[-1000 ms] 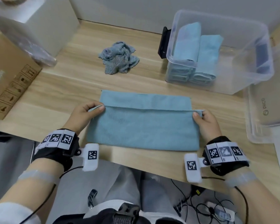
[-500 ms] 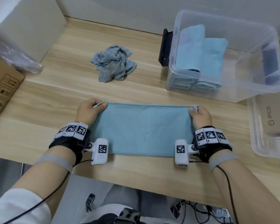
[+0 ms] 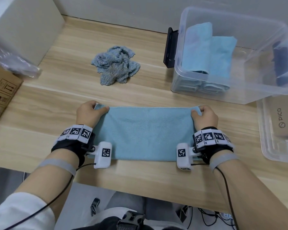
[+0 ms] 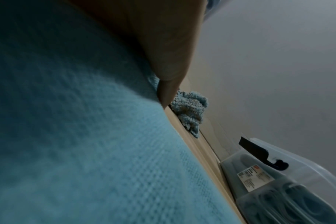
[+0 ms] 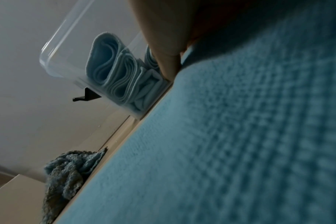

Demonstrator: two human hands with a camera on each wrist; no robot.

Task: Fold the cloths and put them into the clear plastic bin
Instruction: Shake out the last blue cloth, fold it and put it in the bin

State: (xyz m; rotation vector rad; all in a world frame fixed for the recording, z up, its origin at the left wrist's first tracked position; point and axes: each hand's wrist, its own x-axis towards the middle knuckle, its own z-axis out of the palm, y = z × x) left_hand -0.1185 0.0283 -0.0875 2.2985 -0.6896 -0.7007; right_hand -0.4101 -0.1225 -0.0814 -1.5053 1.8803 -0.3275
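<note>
Both hands pinching the far corners of a half-folded blue cloth.

Nearest me, the light blue cloth point(image 3: 143, 133) lies flat on the tabletop point(image 3: 40, 123); my left hand point(image 3: 88, 113) and right hand point(image 3: 204, 116) each have a closed grip on a far corner, thumb over the edge. It looks soft, light and limp, likely to sag unless taken by the corners or along the fold. Beyond it sits a crumpled grey-blue cloth point(image 3: 115, 65), unfolded. Far right, the clear plastic bin point(image 3: 239, 93) holds folded cloths point(image 3: 208, 50); its side label is too small to read. A box point(image 3: 281, 118) beside it reads "PICO".
</note>
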